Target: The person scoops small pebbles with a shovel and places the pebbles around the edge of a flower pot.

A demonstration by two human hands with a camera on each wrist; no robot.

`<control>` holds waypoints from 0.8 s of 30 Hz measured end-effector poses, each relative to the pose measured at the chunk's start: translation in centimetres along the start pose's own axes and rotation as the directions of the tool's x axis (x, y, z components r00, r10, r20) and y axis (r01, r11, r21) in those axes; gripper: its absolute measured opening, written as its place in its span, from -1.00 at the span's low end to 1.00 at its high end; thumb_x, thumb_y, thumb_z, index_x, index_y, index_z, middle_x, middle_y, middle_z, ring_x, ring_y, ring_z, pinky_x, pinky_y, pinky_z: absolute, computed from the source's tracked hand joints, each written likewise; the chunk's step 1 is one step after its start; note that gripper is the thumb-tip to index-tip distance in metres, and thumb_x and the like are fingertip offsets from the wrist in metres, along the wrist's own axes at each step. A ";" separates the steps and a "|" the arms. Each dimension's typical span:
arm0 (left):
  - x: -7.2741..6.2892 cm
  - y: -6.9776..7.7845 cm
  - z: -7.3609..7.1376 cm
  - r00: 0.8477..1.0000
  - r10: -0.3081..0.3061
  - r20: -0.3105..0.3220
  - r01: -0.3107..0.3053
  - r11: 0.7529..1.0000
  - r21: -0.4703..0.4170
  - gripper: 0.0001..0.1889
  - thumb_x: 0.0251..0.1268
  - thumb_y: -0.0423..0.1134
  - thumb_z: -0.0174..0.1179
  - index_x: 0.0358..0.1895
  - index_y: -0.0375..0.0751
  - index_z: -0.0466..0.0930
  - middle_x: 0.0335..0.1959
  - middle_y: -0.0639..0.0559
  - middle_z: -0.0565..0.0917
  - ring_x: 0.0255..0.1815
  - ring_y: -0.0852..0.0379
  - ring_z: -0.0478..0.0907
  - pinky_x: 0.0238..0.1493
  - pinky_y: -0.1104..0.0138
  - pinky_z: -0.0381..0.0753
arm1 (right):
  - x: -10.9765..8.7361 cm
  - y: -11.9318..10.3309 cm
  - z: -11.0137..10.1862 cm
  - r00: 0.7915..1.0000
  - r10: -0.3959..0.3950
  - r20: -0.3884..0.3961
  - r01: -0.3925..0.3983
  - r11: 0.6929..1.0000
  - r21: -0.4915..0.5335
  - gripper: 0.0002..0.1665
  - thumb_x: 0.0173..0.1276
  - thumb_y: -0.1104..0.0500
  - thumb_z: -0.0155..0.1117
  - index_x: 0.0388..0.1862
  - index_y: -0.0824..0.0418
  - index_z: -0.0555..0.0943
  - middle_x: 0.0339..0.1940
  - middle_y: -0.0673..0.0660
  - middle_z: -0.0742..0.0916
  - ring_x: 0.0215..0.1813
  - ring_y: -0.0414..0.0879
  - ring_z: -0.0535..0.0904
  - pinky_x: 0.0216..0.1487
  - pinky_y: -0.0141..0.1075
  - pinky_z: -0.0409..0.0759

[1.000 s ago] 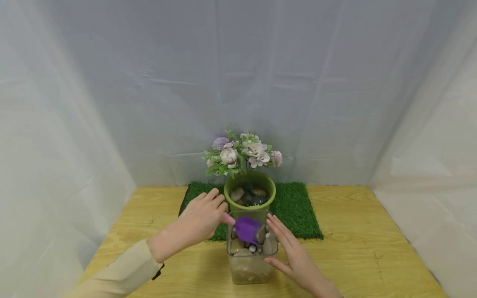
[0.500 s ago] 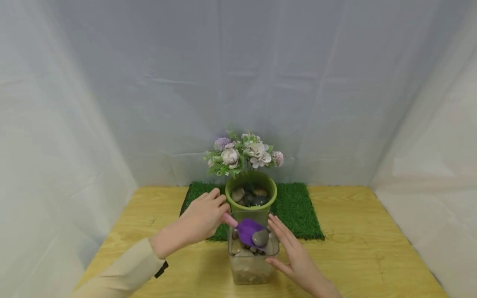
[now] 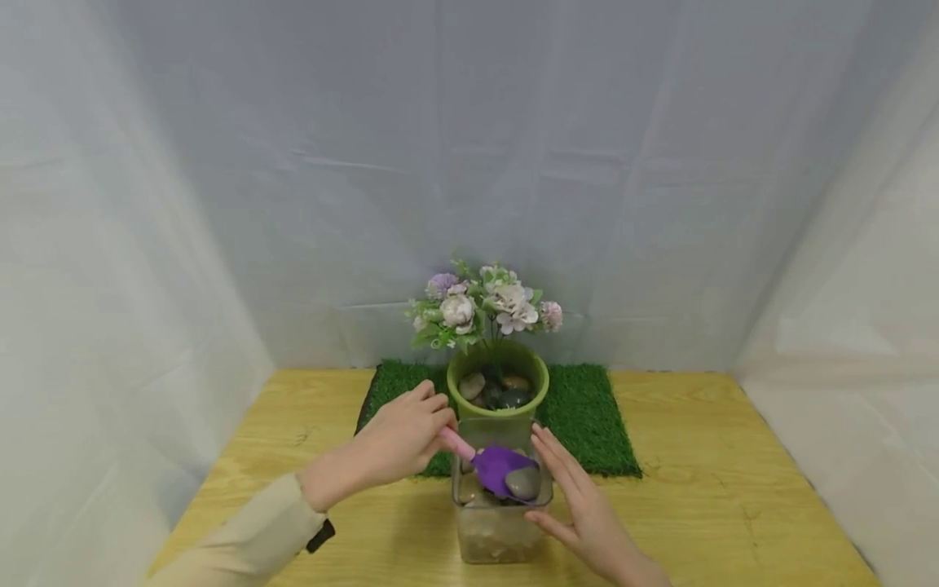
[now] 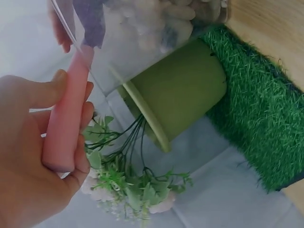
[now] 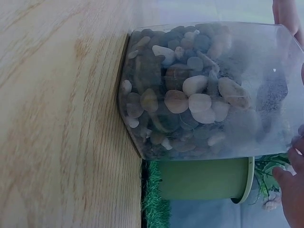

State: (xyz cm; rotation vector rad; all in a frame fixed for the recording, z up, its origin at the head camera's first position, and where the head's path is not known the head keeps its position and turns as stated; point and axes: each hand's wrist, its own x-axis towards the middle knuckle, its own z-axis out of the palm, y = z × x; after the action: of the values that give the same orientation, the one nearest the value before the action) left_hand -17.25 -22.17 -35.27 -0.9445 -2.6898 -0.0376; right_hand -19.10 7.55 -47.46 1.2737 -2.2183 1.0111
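My left hand [image 3: 402,432] grips the pink handle [image 4: 66,114] of a small toy shovel. Its purple blade [image 3: 491,469] tilts down to the right inside a clear square container [image 3: 495,538], carrying a large grey stone [image 3: 523,483]. Pebbles [image 5: 199,102] of mixed colours fill much of the container, seen through its wall in the right wrist view. My right hand [image 3: 583,509] rests against the container's right side near the rim, fingers straight and thumb lower at the front. Just behind stands a green flowerpot [image 3: 544,383] with several stones inside.
White and purple artificial flowers [image 3: 506,302] rise from the pot. Under it lies a green turf mat [image 3: 590,432] on the wooden table [image 3: 682,465]. Pale sheeting [image 3: 660,244] hangs behind and on both sides.
The shovel blade has shifted slightly right and down. The large stone, earlier at the blade's far edge, now lies on the blade. My right hand stays at the container.
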 end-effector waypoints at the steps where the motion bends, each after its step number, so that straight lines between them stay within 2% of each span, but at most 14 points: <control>1: 0.0 0.0 0.0 1.000 -0.001 0.001 0.001 1.000 -0.002 -0.90 0.36 -0.17 0.34 -0.21 -0.11 0.72 -0.33 0.10 0.61 -0.29 0.14 0.26 -0.20 0.30 0.32 | 0.0 0.0 0.0 1.000 0.004 0.004 -0.004 1.000 0.003 0.02 0.32 0.01 0.44 0.60 0.34 0.17 0.62 0.24 0.26 0.63 0.05 0.11 0.51 -0.38 0.06; 9: -0.1 0.2 -0.4 0.999 0.023 0.029 -0.023 1.000 0.000 -0.75 0.31 -0.01 0.35 -0.21 -0.14 0.70 -0.35 0.12 0.56 -0.30 0.15 0.25 -0.21 0.30 0.32 | -0.1 -0.1 -0.2 1.000 0.019 0.015 -0.019 1.000 -0.001 0.03 0.32 0.01 0.44 0.60 0.32 0.16 0.62 0.22 0.25 0.63 0.05 0.11 0.51 -0.36 0.07; 13: -0.3 0.1 -0.3 0.999 0.002 0.043 0.000 0.999 -0.054 -0.79 0.34 -0.05 0.33 -0.23 -0.12 0.71 -0.37 0.15 0.53 -0.31 0.17 0.22 -0.21 0.31 0.30 | -0.1 -0.1 -0.2 1.000 0.018 0.020 -0.018 1.000 -0.006 0.02 0.34 -0.01 0.43 0.61 0.32 0.16 0.63 0.22 0.25 0.63 0.05 0.11 0.50 -0.37 0.08; 18: -0.8 -0.3 0.1 0.999 -0.039 0.017 0.041 0.987 -0.154 -0.85 0.34 -0.08 0.34 -0.24 -0.08 0.72 -0.36 0.20 0.52 -0.31 0.20 0.20 -0.20 0.32 0.28 | -0.1 0.0 -0.1 1.000 0.010 0.009 -0.011 1.000 0.003 -0.01 0.39 -0.07 0.36 0.60 0.33 0.16 0.62 0.23 0.25 0.63 0.07 0.12 0.51 -0.36 0.07; 24: -1.7 -0.6 0.4 0.998 -0.060 -0.020 0.054 0.980 -0.193 -0.86 0.31 -0.08 0.36 -0.19 -0.03 0.73 -0.33 0.22 0.57 -0.28 0.23 0.21 -0.19 0.33 0.26 | -0.2 0.0 -0.1 0.999 0.029 0.024 -0.028 1.000 -0.008 0.00 0.39 -0.09 0.36 0.62 0.29 0.14 0.63 0.21 0.24 0.63 0.05 0.11 0.50 -0.35 0.09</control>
State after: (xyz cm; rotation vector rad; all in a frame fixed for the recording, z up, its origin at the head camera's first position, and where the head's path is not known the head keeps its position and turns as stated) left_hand -16.50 -23.64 -36.04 -0.9130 -2.7255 -0.3255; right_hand -19.03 7.75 -47.56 1.2609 -2.2623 1.0021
